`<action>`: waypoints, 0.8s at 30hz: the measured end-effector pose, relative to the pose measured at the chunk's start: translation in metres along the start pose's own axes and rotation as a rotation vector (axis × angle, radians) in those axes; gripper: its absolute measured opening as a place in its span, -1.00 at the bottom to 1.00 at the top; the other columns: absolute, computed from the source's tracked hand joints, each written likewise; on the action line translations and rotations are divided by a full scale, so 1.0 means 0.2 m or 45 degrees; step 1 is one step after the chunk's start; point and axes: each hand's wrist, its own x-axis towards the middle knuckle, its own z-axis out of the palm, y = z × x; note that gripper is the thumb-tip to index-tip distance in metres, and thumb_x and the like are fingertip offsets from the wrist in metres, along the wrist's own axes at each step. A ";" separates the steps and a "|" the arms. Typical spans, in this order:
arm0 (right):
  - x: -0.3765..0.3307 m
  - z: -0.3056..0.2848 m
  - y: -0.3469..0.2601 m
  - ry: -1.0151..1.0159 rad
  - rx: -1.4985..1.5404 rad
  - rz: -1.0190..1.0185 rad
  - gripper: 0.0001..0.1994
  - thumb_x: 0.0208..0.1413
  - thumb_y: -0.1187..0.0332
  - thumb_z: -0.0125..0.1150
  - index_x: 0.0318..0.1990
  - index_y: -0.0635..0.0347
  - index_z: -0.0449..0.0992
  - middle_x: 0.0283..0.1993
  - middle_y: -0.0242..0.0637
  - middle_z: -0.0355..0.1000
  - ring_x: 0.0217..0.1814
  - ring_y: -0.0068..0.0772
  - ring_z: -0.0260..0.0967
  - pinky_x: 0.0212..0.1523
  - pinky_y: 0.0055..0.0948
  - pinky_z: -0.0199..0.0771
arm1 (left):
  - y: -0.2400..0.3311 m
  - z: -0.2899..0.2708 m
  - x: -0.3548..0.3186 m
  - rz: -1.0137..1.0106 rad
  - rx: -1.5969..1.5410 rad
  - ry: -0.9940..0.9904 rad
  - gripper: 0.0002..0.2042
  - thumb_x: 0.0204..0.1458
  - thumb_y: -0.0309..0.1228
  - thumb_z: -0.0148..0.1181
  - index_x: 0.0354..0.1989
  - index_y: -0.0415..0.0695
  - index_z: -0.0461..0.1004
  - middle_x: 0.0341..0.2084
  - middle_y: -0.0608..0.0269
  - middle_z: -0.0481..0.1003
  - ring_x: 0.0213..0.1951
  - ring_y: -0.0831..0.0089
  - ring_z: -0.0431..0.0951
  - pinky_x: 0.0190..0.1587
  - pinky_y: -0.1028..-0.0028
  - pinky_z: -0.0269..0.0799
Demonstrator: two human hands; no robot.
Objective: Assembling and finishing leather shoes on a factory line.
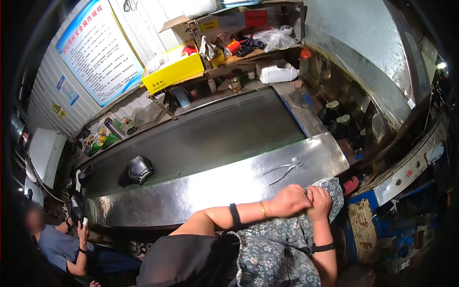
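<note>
My left hand (pixel 289 200) and my right hand (pixel 319 202) meet over my lap, at the near right edge of a shiny metal tabletop. Both are closed, with fingers bunched together; whatever lies between them is hidden. Grey floral cloth (pixel 277 251) covers my lap and shows again just beyond the right hand. A pair of pincers (pixel 291 165) with spread handles rests on the metal tabletop (pixel 224 186), a short way past my left hand. Farther left, a black leather shoe piece (pixel 137 171) sits on the dark conveyor belt (pixel 215 129).
At left, a co-worker (pixel 67 248) holds a black item and something white. A yellow box (pixel 173 71) and a plastic bag (pixel 277 38) stand on the shelf behind the belt. A white jug (pixel 277 72) is below. Machinery with a button panel (pixel 406 174) stands at right.
</note>
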 end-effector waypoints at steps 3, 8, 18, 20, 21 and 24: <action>0.03 -0.02 0.00 0.038 0.024 0.045 -0.87 0.02 0.46 0.22 -0.26 0.23 0.57 -0.30 -0.19 0.50 -0.26 -0.06 0.46 -0.21 -0.20 0.47 | -0.18 -0.16 -0.13 -0.472 0.091 0.071 -0.90 0.07 -0.43 0.22 -0.34 -0.13 0.63 -0.44 0.15 0.58 -0.31 0.14 0.56 -0.14 0.24 0.45; 0.05 -0.04 -0.01 0.010 0.036 0.059 -0.88 0.02 0.48 0.21 -0.27 0.24 0.58 -0.32 -0.18 0.51 -0.27 -0.06 0.46 -0.21 -0.20 0.47 | -0.41 -0.45 -0.48 -0.743 0.576 0.006 -0.78 0.07 -0.30 0.24 -0.16 -0.12 0.57 -0.27 0.05 0.57 -0.16 0.08 0.54 -0.02 0.22 0.42; 0.04 -0.06 0.01 -0.141 0.343 0.290 -0.90 0.07 0.52 0.19 -0.25 0.29 0.57 -0.30 -0.10 0.51 -0.27 -0.06 0.48 -0.19 -0.24 0.49 | -0.39 -0.45 -0.73 -1.006 1.105 -0.207 -0.38 0.17 -0.04 0.02 0.32 -0.15 0.21 0.32 -0.34 0.06 0.36 -0.23 0.04 0.37 -0.02 -0.03; 0.12 -0.13 0.03 -0.331 0.533 0.503 -0.87 0.11 0.48 0.20 -0.22 0.34 0.56 -0.27 -0.10 0.52 -0.27 -0.20 0.49 -0.20 -0.33 0.48 | -0.40 -0.46 -0.73 -0.994 1.059 -0.203 -0.40 0.17 -0.04 0.01 0.31 -0.15 0.23 0.33 -0.30 0.07 0.37 -0.19 0.04 0.38 -0.02 -0.05; 0.17 -0.14 0.07 -0.419 0.619 0.599 -0.85 0.12 0.47 0.19 -0.21 0.36 0.56 -0.26 -0.10 0.52 -0.26 -0.24 0.50 -0.20 -0.35 0.48 | -0.39 -0.47 -0.73 -1.006 1.083 -0.219 -0.39 0.17 -0.03 0.01 0.31 -0.14 0.22 0.34 -0.27 0.06 0.38 -0.17 0.02 0.40 -0.01 -0.07; 0.35 -0.16 0.21 -0.517 0.456 0.382 -0.81 0.11 0.45 0.19 -0.16 0.38 0.54 -0.17 -0.04 0.53 -0.17 -0.17 0.50 -0.09 -0.36 0.46 | -0.36 -0.48 -0.72 -1.046 1.109 -0.209 -0.39 0.17 -0.03 0.01 0.32 -0.14 0.21 0.35 -0.24 0.04 0.39 -0.15 -0.01 0.41 0.01 -0.09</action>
